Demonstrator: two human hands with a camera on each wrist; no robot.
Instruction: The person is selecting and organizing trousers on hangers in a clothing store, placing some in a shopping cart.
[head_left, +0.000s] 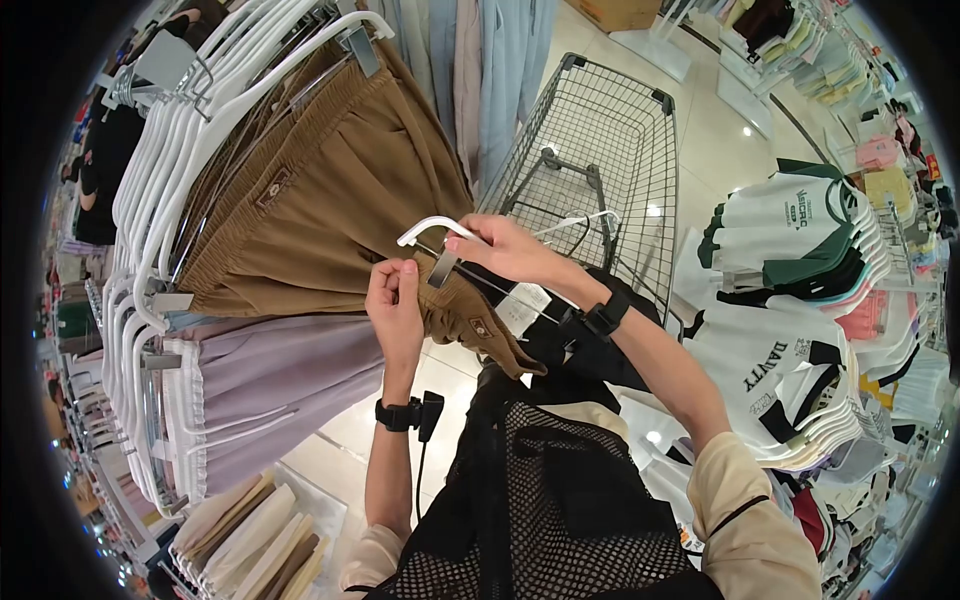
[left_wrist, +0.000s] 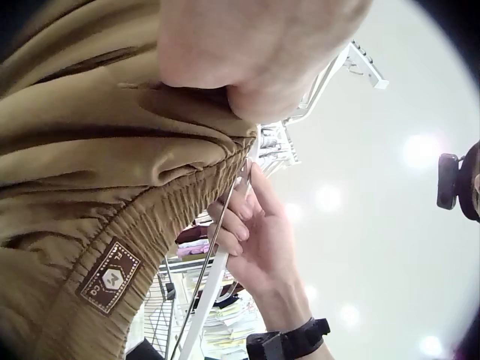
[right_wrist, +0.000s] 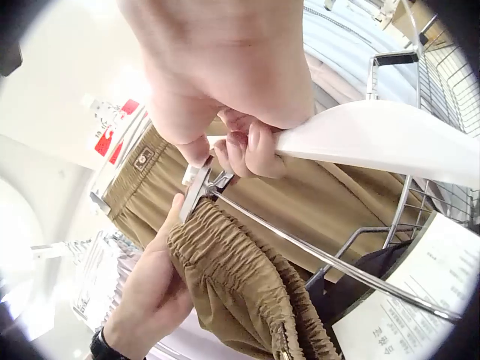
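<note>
Brown trousers [head_left: 480, 325] with an elastic waistband and a small patch [left_wrist: 111, 277] are on a white hanger [right_wrist: 375, 139] with a metal rod. My right hand [head_left: 510, 250] grips the hanger's end, the thumb at the metal clip [right_wrist: 196, 193]. That clip sits at the corner of the waistband [right_wrist: 225, 247] in the right wrist view. With my left hand [head_left: 395, 312] I pinch the trousers' waistband just beside the clip; in the left wrist view this hand [left_wrist: 262, 52] covers part of the cloth. More brown trousers [head_left: 340, 190] hang on the rack right behind my hands.
White hangers [head_left: 150, 215] crowd the rack at the left, with lilac trousers [head_left: 280, 385] below the brown ones. A wire shopping cart [head_left: 600, 120] stands ahead, a white hanger lying in it. Racks of shirts [head_left: 790, 225] line the right, and folded clothes [head_left: 255, 540] lie at lower left.
</note>
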